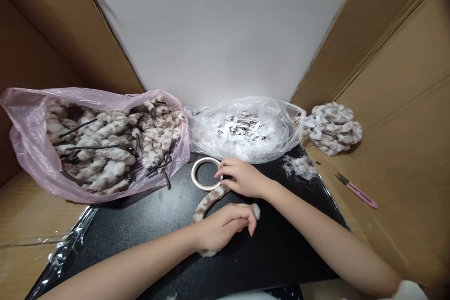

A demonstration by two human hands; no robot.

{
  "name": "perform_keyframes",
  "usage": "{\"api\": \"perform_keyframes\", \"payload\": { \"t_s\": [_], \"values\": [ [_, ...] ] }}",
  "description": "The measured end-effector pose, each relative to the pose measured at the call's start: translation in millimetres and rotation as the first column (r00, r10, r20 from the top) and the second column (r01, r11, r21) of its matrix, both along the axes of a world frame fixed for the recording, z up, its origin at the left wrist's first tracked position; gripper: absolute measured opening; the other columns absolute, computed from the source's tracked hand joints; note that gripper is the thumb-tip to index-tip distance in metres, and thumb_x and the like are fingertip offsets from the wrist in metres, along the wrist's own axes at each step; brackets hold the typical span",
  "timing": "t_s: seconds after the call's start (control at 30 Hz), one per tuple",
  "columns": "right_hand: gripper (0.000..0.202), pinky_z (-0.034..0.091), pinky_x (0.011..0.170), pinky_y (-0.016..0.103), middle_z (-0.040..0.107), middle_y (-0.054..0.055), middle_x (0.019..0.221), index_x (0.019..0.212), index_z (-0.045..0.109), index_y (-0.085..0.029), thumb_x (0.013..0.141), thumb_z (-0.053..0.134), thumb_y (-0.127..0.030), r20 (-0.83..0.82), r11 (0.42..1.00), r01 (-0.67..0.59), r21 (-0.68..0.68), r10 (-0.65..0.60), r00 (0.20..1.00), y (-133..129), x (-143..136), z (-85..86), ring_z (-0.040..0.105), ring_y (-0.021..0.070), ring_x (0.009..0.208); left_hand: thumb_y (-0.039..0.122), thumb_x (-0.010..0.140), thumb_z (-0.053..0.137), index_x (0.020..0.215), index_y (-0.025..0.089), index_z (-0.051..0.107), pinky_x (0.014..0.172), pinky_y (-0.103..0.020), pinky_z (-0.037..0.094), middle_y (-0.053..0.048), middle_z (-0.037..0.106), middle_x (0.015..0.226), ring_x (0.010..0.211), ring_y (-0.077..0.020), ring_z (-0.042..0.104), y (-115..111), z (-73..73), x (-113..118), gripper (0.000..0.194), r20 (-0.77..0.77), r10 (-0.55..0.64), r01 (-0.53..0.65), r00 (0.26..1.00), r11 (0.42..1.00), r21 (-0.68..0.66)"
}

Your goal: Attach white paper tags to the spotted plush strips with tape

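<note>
My right hand [242, 178] is at the right side of a roll of cream masking tape [194, 177], its fingertips over the rim and its thumb close to the outer edge. The roll lies flat on the black work surface. Just below it, a curved brown-and-white furry strip [204, 205] runs under my left forearm and hand. My left hand [225, 227] rests over this strip with its fingers bent down. A pale furry end [256, 211] shows beyond those fingers. Their grip on the strip is partly hidden by the back of the hand.
On the left, a pink plastic bag [183, 136] holds furry strips with dark cords. A clear bag [281, 117] of white-and-metal pieces sits behind the tape. To the right are white fluff [300, 167], a furry bundle [333, 129] and pink-handled snips [356, 191]. Cardboard walls [397, 89] flank the surface.
</note>
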State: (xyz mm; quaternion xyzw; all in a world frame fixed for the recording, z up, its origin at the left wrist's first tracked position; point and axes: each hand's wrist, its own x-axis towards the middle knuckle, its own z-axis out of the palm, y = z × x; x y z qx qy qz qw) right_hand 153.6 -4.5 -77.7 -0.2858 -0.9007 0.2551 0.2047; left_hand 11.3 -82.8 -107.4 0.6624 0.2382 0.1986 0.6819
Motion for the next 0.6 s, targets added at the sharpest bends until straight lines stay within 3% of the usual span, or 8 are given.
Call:
{"api": "perform_keyframes", "payload": {
  "t_s": [0.1, 0.17, 0.23, 0.33, 0.4, 0.47, 0.53, 0.6],
  "values": [
    [0.016, 0.045, 0.086, 0.039, 0.062, 0.011, 0.107, 0.093, 0.068, -0.013, 0.078, 0.070, -0.018, 0.254, 0.982, -0.148, 0.116, 0.115, 0.960, 3, -35, 1.8, 0.054, 0.0255, 0.101, 0.015, 0.089, 0.041, 0.077, 0.017, 0.064, 0.069, -0.027, 0.034, -0.001, 0.050, 0.073, 0.070, -0.0140, 0.045, 1, 3.1, -2, 0.026, -0.038, -0.037, 0.040, 0.999, 0.997, 0.071],
    [0.011, 0.044, 0.086, 0.040, 0.062, 0.012, 0.103, 0.090, 0.066, -0.012, 0.080, 0.067, -0.017, 0.293, 0.974, -0.168, 0.154, 0.118, 0.949, 0, -48, 5.2, 0.052, 0.0266, 0.100, 0.009, 0.085, 0.040, 0.080, 0.017, 0.068, 0.069, -0.027, 0.034, 0.000, 0.052, 0.070, 0.069, -0.0143, 0.045, 0, 3.5, -2, 0.030, -0.030, -0.017, 0.019, 0.999, 0.998, 0.055],
    [0.007, 0.043, 0.086, 0.039, 0.062, 0.011, 0.098, 0.091, 0.062, -0.013, 0.087, 0.058, -0.015, 0.192, 0.987, -0.121, 0.104, 0.099, 0.976, -6, -48, 13.7, 0.053, 0.0237, 0.096, 0.007, 0.079, 0.041, 0.082, 0.017, 0.071, 0.067, -0.026, 0.033, 0.000, 0.051, 0.067, 0.067, -0.0136, 0.044, -1, 2.8, -1, 0.032, -0.009, 0.016, -0.016, 1.000, 1.000, 0.018],
    [0.010, 0.043, 0.074, 0.029, 0.059, 0.003, 0.085, 0.096, 0.055, -0.018, 0.093, 0.046, -0.019, -0.109, 0.985, -0.038, -0.169, 0.020, 0.994, -18, -26, 31.7, 0.052, 0.0158, 0.077, 0.010, 0.072, 0.045, 0.085, 0.016, 0.074, 0.057, -0.024, 0.028, 0.002, 0.044, 0.059, 0.057, -0.0111, 0.036, 0, 0.0, 2, 0.032, 0.044, 0.096, -0.087, 0.994, 0.982, -0.168],
    [0.013, 0.039, 0.063, 0.025, 0.052, -0.001, 0.077, 0.095, 0.053, -0.019, 0.095, 0.042, -0.027, -0.266, 0.944, -0.014, -0.329, -0.078, 0.961, -27, -2, 39.3, 0.046, 0.0133, 0.067, 0.016, 0.072, 0.049, 0.089, 0.013, 0.073, 0.052, -0.023, 0.022, 0.004, 0.036, 0.056, 0.052, -0.0095, 0.028, 2, -2.2, 5, 0.030, 0.094, 0.202, -0.154, 0.975, 0.915, -0.372],
    [0.019, 0.037, 0.063, 0.026, 0.047, -0.001, 0.075, 0.091, 0.052, -0.020, 0.095, 0.042, -0.036, -0.379, 0.915, 0.010, -0.403, -0.177, 0.908, -36, 22, 38.9, 0.043, 0.0139, 0.067, 0.025, 0.074, 0.052, 0.088, 0.012, 0.071, 0.050, -0.022, 0.020, 0.005, 0.033, 0.059, 0.050, -0.0080, 0.024, 5, -4.1, 7, 0.027, 0.143, 0.382, -0.247, 0.913, 0.797, -0.552],
    [0.024, 0.037, 0.069, 0.029, 0.044, 0.000, 0.076, 0.085, 0.051, -0.020, 0.093, 0.044, -0.042, -0.459, 0.895, 0.036, -0.445, -0.262, 0.849, -43, 42, 31.3, 0.043, 0.0157, 0.071, 0.038, 0.076, 0.057, 0.079, 0.013, 0.066, 0.049, -0.022, 0.021, 0.005, 0.035, 0.062, 0.050, -0.0070, 0.023, 8, -5.5, 10, 0.027, 0.178, 0.559, -0.323, 0.810, 0.678, -0.661],
    [0.026, 0.037, 0.075, 0.031, 0.042, 0.000, 0.076, 0.080, 0.049, -0.020, 0.090, 0.048, -0.044, -0.507, 0.870, 0.049, -0.490, -0.331, 0.796, -50, 57, 19.9, 0.043, 0.0172, 0.075, 0.053, 0.078, 0.057, 0.070, 0.014, 0.061, 0.049, -0.022, 0.025, 0.004, 0.037, 0.063, 0.051, -0.0073, 0.024, 9, -6.3, 12, 0.040, 0.204, 0.649, -0.357, 0.733, 0.622, -0.697]
  ]
}}
